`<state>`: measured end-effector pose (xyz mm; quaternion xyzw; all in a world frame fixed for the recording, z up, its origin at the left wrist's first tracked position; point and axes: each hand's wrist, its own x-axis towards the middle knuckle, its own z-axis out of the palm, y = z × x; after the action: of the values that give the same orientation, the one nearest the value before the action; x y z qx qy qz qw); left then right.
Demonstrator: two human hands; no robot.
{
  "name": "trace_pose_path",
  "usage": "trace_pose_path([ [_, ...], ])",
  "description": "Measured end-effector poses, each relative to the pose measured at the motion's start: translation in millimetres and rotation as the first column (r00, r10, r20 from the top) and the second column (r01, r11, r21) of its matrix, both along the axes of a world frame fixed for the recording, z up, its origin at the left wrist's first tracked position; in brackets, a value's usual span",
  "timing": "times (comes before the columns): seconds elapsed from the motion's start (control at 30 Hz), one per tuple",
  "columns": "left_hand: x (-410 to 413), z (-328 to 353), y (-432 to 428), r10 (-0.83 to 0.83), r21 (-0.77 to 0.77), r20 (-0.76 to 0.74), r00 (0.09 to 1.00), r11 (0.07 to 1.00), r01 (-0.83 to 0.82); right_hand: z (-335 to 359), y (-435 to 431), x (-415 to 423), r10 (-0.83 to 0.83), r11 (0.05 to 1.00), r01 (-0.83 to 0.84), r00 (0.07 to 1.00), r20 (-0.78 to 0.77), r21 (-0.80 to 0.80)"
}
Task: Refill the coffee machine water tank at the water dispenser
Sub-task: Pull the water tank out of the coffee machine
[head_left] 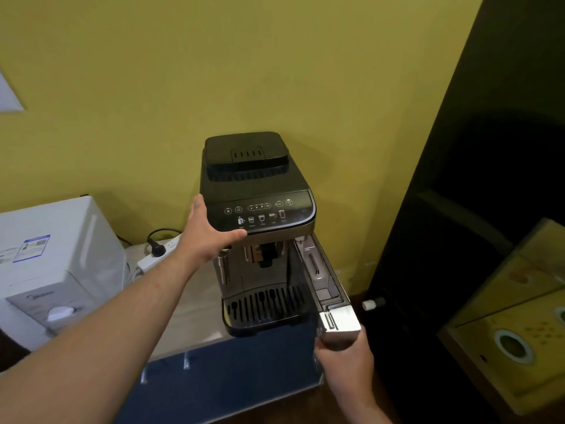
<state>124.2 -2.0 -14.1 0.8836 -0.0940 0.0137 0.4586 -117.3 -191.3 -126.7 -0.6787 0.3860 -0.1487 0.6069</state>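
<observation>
Water tank: drawn partway out of the right side of the coffee machine, its silver front end sticking out past the drip tray; walls clear and smoky; whether any water is in it cannot be told; the rear end is hidden inside the machine body.
Right hand: at the tank's front end, fingers wrapped under and around the silver face, holding it; fingertips hidden beneath the tank.
Left hand: flat against the machine's upper left corner, just beside the control panel; thumb under the panel's front edge, fingers spread wide and holding nothing; it touches the casing.
Coffee machine: black, upright on a pale wooden surface against a yellow wall; lid on top closed; icons lit on the panel, too small to read.
Drip tray: slotted black grate; contents below not visible.
Water dispenser: white, at the left, well apart from the tank; cut off by the frame's left edge; label print unreadable.
Power strip: white, between dispenser and machine, one black plug in it; partly hidden behind the left forearm.
Right side: dark furniture, detail lost in shadow.
</observation>
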Motion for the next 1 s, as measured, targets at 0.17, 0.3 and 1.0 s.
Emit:
trace_pose_path([
  [0.17,5,-4,5,0.002,-0.007,-0.04,0.999,1.0,-0.002,10,-5,-31,0.007,0.999,-0.007,1.0,0.001,-0.035],
  [0.3,-11,0,0,0.019,-0.011,-0.063,0.998,1.0,-0.02,21,-12,-61,0.009,0.998,-0.009,1.0,-0.009,-0.067],
  [1.0,-211,-12,-235,-0.118,-0.034,-0.337,0.934,0.993,0.113,41,-114,-133,0.138,0.965,-0.122,0.989,0.055,-0.231],
])
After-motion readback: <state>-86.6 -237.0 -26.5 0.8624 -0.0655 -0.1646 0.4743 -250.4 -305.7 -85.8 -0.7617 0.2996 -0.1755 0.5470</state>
